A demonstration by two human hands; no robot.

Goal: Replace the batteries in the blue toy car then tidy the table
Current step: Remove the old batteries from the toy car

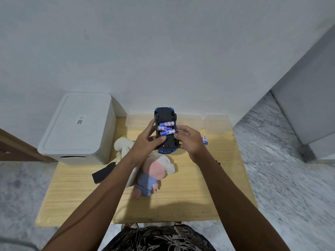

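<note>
Both hands, left hand (147,140) and right hand (190,140), grip the upturned blue toy car (165,130). Three blue-white cylindrical batteries (166,128) sit in its open bay; the cover and tidying seem left.

Small wooden surface (181,196) against a plain white wall (163,51).
I see grey marbled floor (290,178) on both sides, a white lidded bin (78,131) at the surface's far left corner, and even, soft light.
</note>
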